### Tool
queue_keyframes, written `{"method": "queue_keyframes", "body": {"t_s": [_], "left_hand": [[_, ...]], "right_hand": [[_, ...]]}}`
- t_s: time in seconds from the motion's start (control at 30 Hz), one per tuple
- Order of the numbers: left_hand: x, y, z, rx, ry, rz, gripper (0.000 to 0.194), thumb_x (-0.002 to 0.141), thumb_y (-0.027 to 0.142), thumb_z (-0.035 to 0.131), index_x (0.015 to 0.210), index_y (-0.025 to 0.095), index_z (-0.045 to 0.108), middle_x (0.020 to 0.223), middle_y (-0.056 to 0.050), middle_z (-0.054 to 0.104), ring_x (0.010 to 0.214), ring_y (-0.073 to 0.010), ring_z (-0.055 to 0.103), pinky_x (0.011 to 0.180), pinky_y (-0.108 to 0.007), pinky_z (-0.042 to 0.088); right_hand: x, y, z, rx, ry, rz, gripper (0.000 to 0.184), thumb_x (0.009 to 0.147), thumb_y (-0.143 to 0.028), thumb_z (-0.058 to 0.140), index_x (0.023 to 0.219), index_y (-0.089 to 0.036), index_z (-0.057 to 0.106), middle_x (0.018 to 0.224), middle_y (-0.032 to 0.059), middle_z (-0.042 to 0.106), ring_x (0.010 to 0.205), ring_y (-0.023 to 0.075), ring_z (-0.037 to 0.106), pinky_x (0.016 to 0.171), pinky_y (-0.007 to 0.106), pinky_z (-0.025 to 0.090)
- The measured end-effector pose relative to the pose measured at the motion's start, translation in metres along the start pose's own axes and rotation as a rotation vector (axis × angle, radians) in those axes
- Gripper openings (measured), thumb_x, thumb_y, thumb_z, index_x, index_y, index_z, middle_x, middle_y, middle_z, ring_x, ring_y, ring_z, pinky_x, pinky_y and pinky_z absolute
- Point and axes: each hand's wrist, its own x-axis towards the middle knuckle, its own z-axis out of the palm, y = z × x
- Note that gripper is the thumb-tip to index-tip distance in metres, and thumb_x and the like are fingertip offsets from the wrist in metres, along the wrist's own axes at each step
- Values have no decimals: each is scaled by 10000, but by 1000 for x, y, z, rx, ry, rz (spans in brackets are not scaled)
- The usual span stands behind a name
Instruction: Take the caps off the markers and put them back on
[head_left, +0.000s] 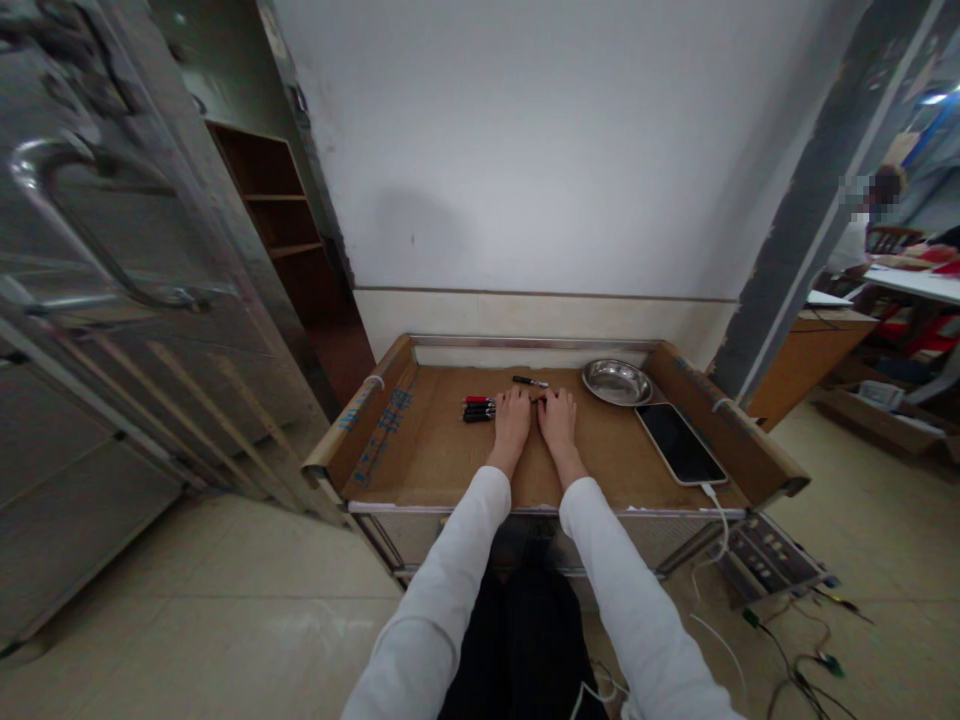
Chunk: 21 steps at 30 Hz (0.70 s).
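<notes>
To our right, we see a dark-screened phone [681,443] with a white cable [725,535] plugged into its near end. On our left stands a metal door [67,470] with a curved handle [95,250], a wooden shelf [271,197] beyond it. We face a white wall [555,150].

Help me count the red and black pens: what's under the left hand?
Slim red and black pens stick out beside the left hand; whatever that hand covers is hidden.
</notes>
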Motion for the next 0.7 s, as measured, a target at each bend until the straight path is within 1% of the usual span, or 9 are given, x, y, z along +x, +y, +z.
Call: {"method": "queue_keyframes", "body": {"t_s": [0.17, 0.33, 0.53, 0.7], "left_hand": [[-1, 0, 1, 8, 31, -5, 278, 939, 117, 335, 1024, 117, 600, 1052, -130, 619, 991, -234, 563, 891, -376, 392], [-1, -1, 2, 8, 22, -10, 284, 939, 118, 329, 1006, 124, 604, 1046, -126, 623, 983, -236, 567, 887, -381, 393], [-1, 0, 0, -13, -5, 9, 267, 942, 123, 335, 1012, 129, 592, 1047, -118, 634, 994, -230, 572, 883, -367, 398], [-1, 0, -1, -21, -10, 19, 236, 947, 149, 351, 1022, 136, 574, 1038, -114, 641, 990, -226, 581, 894, -364, 399]], "right_hand": [[-1, 0, -2, 21, 17, 57, 295, 946, -202, 367, 1072, -179, 633, 1093, 124, 588, 1028, 236, 503, 840, 322, 347], [-3, -1, -4, 31, 34, 78, 297, 949, -210, 362, 1070, -179, 632, 1096, 131, 586, 1028, 241, 503, 823, 325, 346], [-4, -2, -5, -26, 35, 30, 317, 954, -173, 326, 1084, -166, 615, 1094, 131, 587, 1014, 229, 513, 831, 317, 340], [-5, -3, -4, -34, 38, 18, 312, 951, -172, 328, 1086, -176, 610, 1091, 130, 591, 1018, 230, 511, 837, 326, 344]]}}
